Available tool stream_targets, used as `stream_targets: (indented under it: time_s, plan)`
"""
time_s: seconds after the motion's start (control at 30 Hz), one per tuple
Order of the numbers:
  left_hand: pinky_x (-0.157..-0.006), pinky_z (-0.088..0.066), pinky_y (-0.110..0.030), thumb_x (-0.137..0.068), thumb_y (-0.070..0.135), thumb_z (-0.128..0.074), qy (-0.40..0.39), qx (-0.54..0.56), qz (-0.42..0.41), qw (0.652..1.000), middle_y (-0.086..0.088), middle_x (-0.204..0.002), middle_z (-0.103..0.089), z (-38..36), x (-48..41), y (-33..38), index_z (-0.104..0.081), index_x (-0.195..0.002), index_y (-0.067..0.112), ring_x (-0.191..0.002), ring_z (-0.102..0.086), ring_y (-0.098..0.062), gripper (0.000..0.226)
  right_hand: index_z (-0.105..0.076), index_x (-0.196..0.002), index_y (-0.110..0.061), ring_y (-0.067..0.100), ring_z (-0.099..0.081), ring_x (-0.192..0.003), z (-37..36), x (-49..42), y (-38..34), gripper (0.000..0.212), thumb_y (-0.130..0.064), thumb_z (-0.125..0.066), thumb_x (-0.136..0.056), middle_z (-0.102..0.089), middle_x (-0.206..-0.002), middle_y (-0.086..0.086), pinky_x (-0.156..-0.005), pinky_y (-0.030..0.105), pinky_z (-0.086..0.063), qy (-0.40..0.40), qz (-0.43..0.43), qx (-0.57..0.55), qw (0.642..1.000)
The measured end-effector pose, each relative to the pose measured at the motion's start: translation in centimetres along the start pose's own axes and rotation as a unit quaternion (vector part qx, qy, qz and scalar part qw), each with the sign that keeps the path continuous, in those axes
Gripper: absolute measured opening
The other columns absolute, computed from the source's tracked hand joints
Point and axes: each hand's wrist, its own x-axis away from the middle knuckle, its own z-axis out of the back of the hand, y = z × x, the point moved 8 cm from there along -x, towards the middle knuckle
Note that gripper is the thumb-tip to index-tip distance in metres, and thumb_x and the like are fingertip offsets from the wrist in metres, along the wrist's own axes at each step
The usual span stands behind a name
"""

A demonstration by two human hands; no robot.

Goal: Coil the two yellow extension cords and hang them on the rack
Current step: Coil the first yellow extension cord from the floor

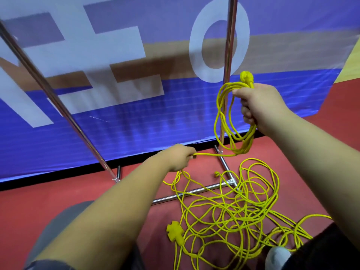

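My right hand [261, 106] grips several loops of a yellow extension cord [229, 121], held up in the air, with the cord's plug [247, 77] sticking out above my fist. A taut strand runs from the bottom of the loops to my left hand [180, 159], which pinches it lower down. From there the cord drops into a loose yellow tangle [233, 209] on the red floor. A cross-shaped yellow socket block [174, 231] lies at the tangle's left edge. The metal rack [229, 45] stands behind the loops.
The rack's slanted pole [48, 90] crosses the left side, and its base bars [187, 193] lie on the floor under the tangle. A blue banner [136, 117] with large pale letters hangs right behind. My knees show at the bottom left and right.
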Motion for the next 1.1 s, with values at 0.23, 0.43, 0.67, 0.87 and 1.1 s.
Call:
stream_targets:
  time_s: [0.23, 0.43, 0.67, 0.87, 1.1]
  plan:
    - [-0.078, -0.050, -0.042, -0.110, 0.029, -0.038, 0.276, -0.053, 0.073, 0.957, 0.004, -0.128, -0.062, 14.2, 5.9, -1.6, -0.048, -0.134, 0.039, -0.112, -0.061, -0.027, 0.028, -0.045, -0.078, -0.020, 0.021, -0.032, -0.042, -3.7, 0.2, -0.6, 0.028, -0.020, -0.066, -0.096, -0.034, -0.055, 0.007, -0.041, 0.023, -0.031, -0.023, 0.041, 0.030, 0.998]
    - [-0.086, -0.048, -0.038, -0.105, 0.026, -0.049, 0.654, 0.031, 0.072, 0.752, -0.005, -0.107, -0.070, 26.5, 19.4, -7.1, -0.067, -0.114, 0.015, -0.098, -0.065, -0.026, 0.024, -0.049, -0.087, -0.023, 0.009, -0.022, -0.040, -7.3, 0.6, -0.9, 0.022, -0.011, -0.057, -0.103, -0.020, -0.056, -0.006, -0.036, 0.022, -0.022, -0.046, -0.068, -0.264, 0.961]
    - [-0.064, -0.056, -0.041, -0.103, 0.039, -0.060, 0.518, 0.306, 0.108, 0.792, -0.016, -0.066, -0.055, 21.9, 16.6, -9.4, -0.058, -0.084, 0.019, -0.058, -0.061, -0.023, 0.028, -0.052, -0.081, -0.023, 0.008, -0.024, -0.039, -9.0, 0.3, -0.3, 0.025, -0.016, -0.061, -0.103, -0.022, -0.055, -0.007, -0.035, 0.022, -0.020, -0.057, -0.093, -0.265, 0.958]
    - [-0.058, -0.041, -0.029, -0.104, 0.038, -0.059, 0.304, 0.259, 0.057, 0.915, 0.013, -0.057, -0.046, 16.7, 12.6, -5.0, -0.072, -0.090, 0.022, -0.054, -0.042, -0.009, 0.025, -0.058, -0.089, -0.020, 0.011, -0.034, -0.044, -11.4, 0.5, 2.4, 0.016, -0.025, -0.070, -0.099, -0.053, -0.067, -0.003, -0.040, 0.022, -0.029, -0.122, -0.090, -0.094, 0.984]
    - [-0.072, -0.042, -0.020, -0.104, 0.024, -0.056, 0.310, 0.251, 0.020, 0.917, 0.013, -0.087, -0.061, 15.8, 10.6, -3.1, -0.067, -0.116, 0.028, -0.076, -0.055, 0.002, 0.017, -0.067, -0.124, -0.014, 0.012, -0.035, -0.052, -15.6, 3.8, 3.4, 0.028, -0.032, -0.066, -0.103, -0.081, -0.113, 0.003, -0.047, 0.025, -0.033, -0.268, -0.102, 0.000, 0.958]
